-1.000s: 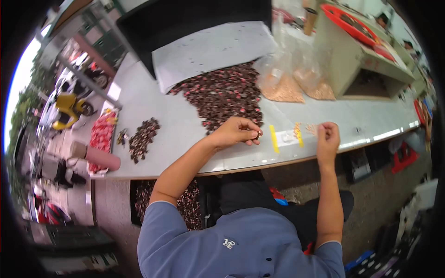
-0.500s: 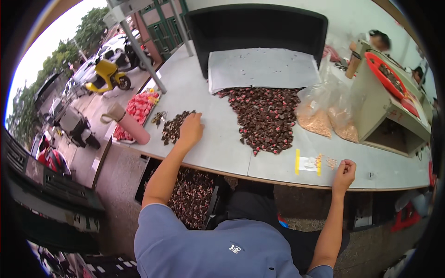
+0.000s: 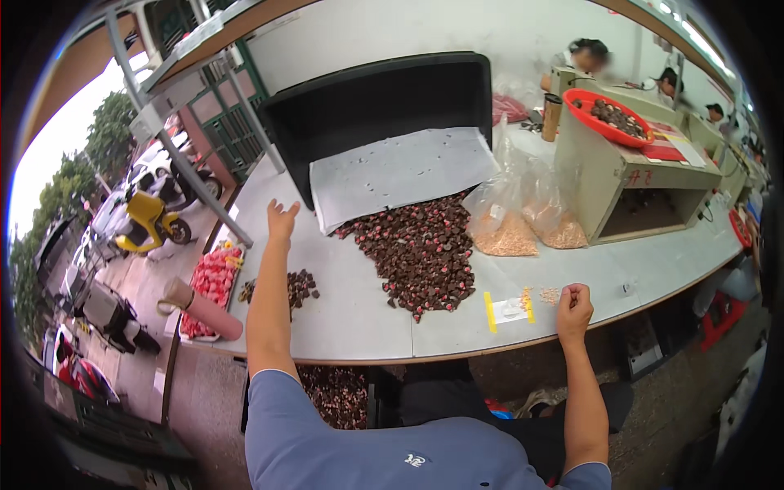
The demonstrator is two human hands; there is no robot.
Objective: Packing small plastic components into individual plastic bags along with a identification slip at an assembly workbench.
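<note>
My left hand (image 3: 282, 220) is stretched far over the grey table, thumb and fingers apart, beside the left wall of a tipped black tub (image 3: 282, 135). No object shows in it. Under that forearm lies a small heap of dark pieces (image 3: 302, 288), partly hidden. My right hand (image 3: 575, 304) rests at the table's front edge, fingers curled together; whatever they hold, if anything, is hidden. Next to it are tiny pale-orange bits (image 3: 550, 296) and a white card with yellow tape strips (image 3: 510, 309). A large heap of dark brown and pink-red small pieces (image 3: 420, 257) spreads before the tub's white sheet (image 3: 400, 167).
Two clear bags of pale-orange bits (image 3: 505, 235) stand beside a beige metal box (image 3: 645, 196) carrying a red basket (image 3: 608, 118). At left are a pink bottle (image 3: 208, 310) and a tray of pink-red pieces (image 3: 214, 276). A crate (image 3: 335, 396) sits below. Other people work behind.
My left hand has left the small dark heap and reached forward beside the tub, its fingers spreading. The view has shifted; my right hand stays closed by the pale bits.
</note>
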